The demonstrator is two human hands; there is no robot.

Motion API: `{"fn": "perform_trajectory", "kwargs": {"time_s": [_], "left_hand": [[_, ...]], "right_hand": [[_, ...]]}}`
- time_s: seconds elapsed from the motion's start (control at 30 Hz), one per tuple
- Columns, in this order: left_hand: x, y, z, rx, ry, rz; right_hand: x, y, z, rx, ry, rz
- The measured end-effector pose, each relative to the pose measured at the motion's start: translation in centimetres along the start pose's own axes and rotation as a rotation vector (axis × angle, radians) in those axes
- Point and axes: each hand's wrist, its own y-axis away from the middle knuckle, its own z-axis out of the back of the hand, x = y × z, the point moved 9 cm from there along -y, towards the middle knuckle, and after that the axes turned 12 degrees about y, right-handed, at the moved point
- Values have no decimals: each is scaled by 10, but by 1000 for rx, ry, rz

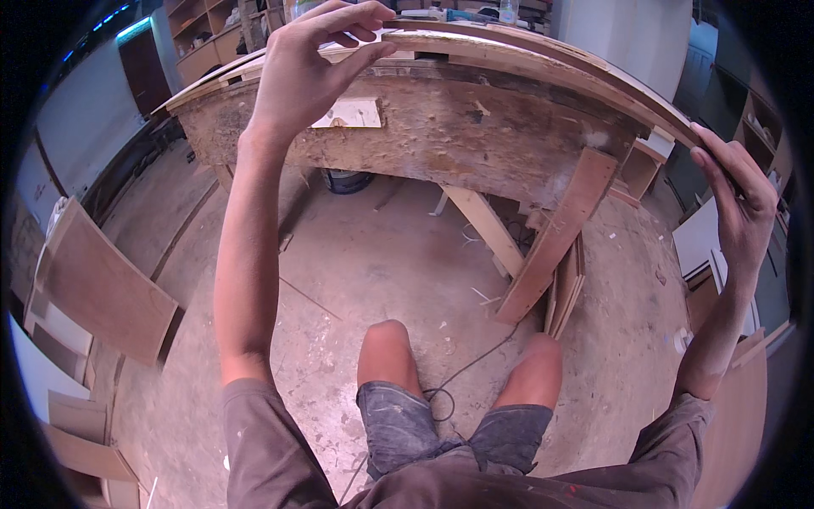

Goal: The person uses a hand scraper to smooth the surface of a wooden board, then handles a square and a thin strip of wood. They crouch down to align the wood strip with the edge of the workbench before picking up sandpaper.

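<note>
A long, narrow wooden strip (572,58) runs along the near edge of the workbench. At its left end is my left hand (296,73), with the index fingertip on the strip and the thumb lower, by the end of a paler board (458,44). My right hand (741,184) pinches the strip's right end between thumb and fingers, just past the bench corner. The paler board lies below the strip along the bench top. The bench's rough wooden apron (432,127) faces me, with a small white piece (356,113) on it.
A slanted plank (559,235) and a paler brace (486,223) stand under the bench's right side. A black bucket (346,181) sits underneath. A cable (474,366) crosses the floor between my knees. Wooden panels (108,280) lean at left. Power tools (458,14) lie across the bench.
</note>
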Motion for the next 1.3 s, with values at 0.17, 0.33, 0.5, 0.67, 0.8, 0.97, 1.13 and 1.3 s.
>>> {"fn": "perform_trajectory", "kwargs": {"time_s": [0.17, 0.33, 0.5, 0.67, 0.8, 0.97, 1.13, 1.3], "left_hand": [[4, 4, -2, -15, -108, -19], [4, 6, -2, -48, -103, -49], [1, 5, 8, -59, -40, -99], [7, 5, 12, -62, 59, -63], [9, 8, 3, -47, -4, -46], [11, 7, 2, -58, -86, -18], [16, 7, 1, -48, -65, 44], [16, 9, 0, -66, -41, 94]], "right_hand": [[-5, -3, -8, -5, -33, -4], [-11, -9, -20, -3, -74, 1], [-14, -12, -24, -19, -97, 34], [-20, -12, -26, -16, -86, 13], [-24, -10, -34, 17, -82, -31], [-25, -7, -34, -30, -52, -28], [-28, -7, -38, -4, -77, -39], [-27, -8, -37, 6, -103, -68]]}}
